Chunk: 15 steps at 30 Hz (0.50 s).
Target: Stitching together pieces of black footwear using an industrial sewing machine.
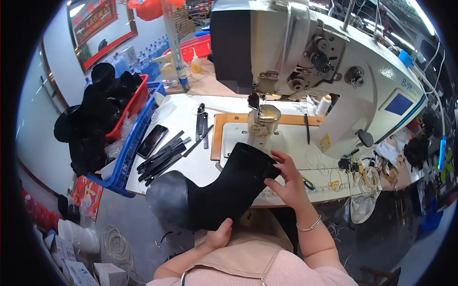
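A black boot upper (224, 190) with a smooth, shiny toe lies tilted across my front, its open shaft pointing up toward the sewing machine. My left hand (220, 234) grips it from below near the heel, thumb on the near side and the other fingers hidden behind it. At the shaft's top edge my right hand (287, 183) pinches the material between thumb and fingers. Just beyond the shaft opening stands the white sewing machine (353, 62), its metal post (265, 121) rising from the bed under the needle area.
Black strips (164, 157) and a phone (152, 141) lie on the white table left of the boot. A blue crate (125, 164) and red basket (131, 109) hold more black pieces. Small snips (308, 183) rest near my right hand; a thread cone (323, 105) stands by the machine.
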### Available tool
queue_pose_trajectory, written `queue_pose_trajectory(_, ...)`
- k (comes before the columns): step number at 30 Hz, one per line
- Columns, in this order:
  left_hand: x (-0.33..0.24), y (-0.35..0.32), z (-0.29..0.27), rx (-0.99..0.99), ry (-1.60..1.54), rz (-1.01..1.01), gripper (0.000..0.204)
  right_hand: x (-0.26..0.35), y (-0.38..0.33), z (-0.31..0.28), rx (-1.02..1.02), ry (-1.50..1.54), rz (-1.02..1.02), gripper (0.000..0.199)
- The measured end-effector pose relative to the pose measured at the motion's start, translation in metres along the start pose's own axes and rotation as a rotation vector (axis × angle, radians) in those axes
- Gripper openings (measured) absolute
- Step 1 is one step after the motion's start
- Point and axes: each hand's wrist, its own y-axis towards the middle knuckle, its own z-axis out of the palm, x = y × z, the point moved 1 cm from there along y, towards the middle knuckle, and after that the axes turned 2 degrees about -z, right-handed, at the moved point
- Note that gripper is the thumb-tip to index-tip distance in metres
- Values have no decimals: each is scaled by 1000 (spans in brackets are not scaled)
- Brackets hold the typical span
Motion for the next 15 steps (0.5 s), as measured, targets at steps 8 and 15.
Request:
queue_pose_trajectory(8,9,12,17,106,-89,-13,71,32,23,-19,-32,143,123,24)
queue_pose_trajectory(15,2,19,25,141,-183,-60,65,36,37,-28,54,-96,-46,21)
